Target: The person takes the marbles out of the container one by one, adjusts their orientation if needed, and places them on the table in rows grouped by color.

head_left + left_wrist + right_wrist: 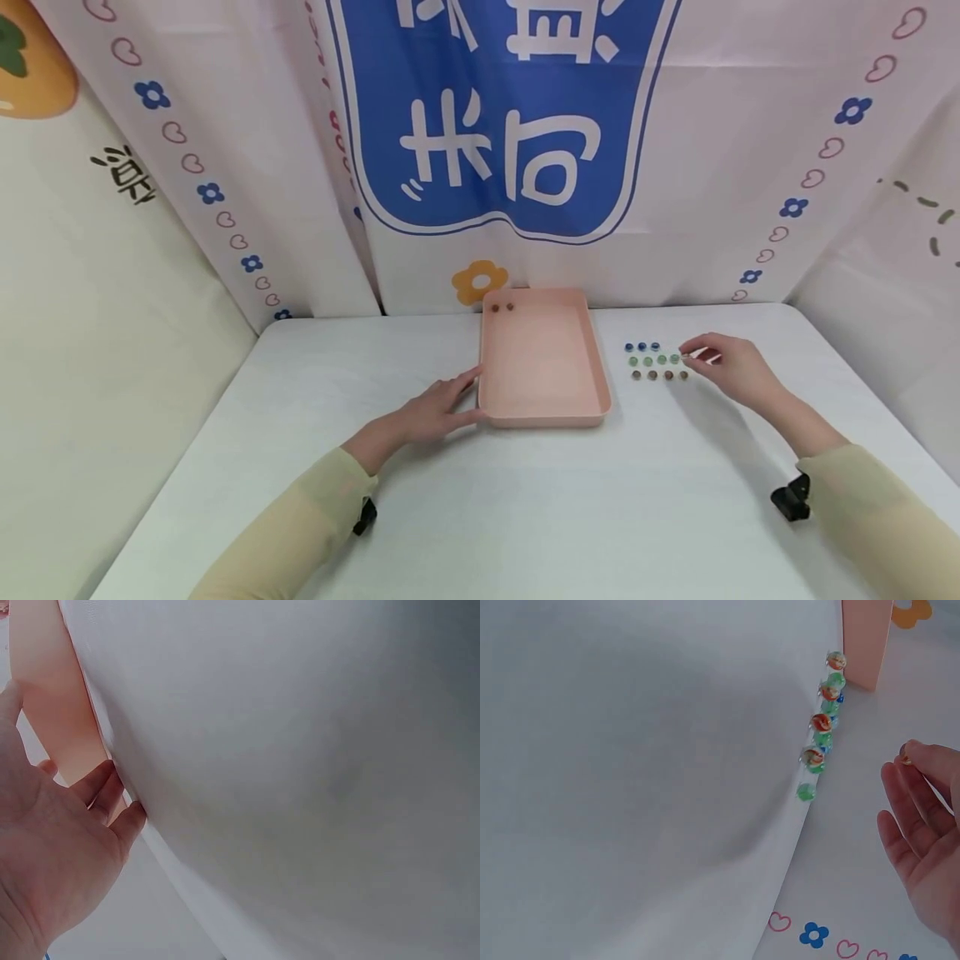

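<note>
Spread fingers of my left hand [435,410] touch the left side of the pink tray [543,421]; the left wrist view shows its fingertips at the tray wall [64,705]. Two brown marbles [502,307] lie in the tray's far left corner. To the right of the tray, my right hand [731,367] pinches a small orange-brown marble [905,756] between thumb and fingertips, close over the right end of the rows. Those rows are three blue marbles [642,346], several green marbles [648,361] and several orange-brown marbles [652,375], nearest the person.
The white table [525,508] ends at the back against a hanging curtain [427,275] with a blue sign print. The tray's far end stands close to this curtain. More printed cloth hangs along the left and right sides.
</note>
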A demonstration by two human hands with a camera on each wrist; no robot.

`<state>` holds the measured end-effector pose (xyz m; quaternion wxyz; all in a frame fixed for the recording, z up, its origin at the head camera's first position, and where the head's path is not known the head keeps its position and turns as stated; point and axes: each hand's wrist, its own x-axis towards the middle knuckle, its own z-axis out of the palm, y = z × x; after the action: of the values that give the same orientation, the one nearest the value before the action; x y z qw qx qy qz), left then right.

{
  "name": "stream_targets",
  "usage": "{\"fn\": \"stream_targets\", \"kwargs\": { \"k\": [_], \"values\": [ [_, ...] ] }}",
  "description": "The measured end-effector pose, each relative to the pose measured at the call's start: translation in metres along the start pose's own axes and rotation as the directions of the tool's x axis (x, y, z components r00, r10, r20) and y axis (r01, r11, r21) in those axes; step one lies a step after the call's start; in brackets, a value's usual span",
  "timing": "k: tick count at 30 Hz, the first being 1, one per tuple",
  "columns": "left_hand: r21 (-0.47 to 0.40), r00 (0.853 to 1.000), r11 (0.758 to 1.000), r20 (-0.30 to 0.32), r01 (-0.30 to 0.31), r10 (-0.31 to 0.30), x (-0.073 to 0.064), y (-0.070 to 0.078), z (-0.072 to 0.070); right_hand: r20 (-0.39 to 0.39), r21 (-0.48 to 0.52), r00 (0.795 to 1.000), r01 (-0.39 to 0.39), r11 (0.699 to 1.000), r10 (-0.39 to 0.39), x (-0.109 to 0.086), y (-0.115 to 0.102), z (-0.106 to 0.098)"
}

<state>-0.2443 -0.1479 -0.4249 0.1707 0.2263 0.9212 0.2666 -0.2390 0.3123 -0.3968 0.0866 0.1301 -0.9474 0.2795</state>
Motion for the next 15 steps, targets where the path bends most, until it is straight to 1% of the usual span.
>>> {"fn": "stream_targets", "kwargs": {
  "k": [6,15],
  "values": [
    [0.001,1.0,1.0,0.003,0.019,-0.019,-0.002,0.002,-0.001,0.024,-0.017,0.998,-0.056,0.998,0.056,-0.002,0.02,-0.001],
    [0.012,0.999,0.999,0.016,0.035,-0.035,0.001,0.0,-0.001,0.113,-0.004,0.985,-0.127,0.992,0.127,0.001,0.042,-0.001]
  ]
}}
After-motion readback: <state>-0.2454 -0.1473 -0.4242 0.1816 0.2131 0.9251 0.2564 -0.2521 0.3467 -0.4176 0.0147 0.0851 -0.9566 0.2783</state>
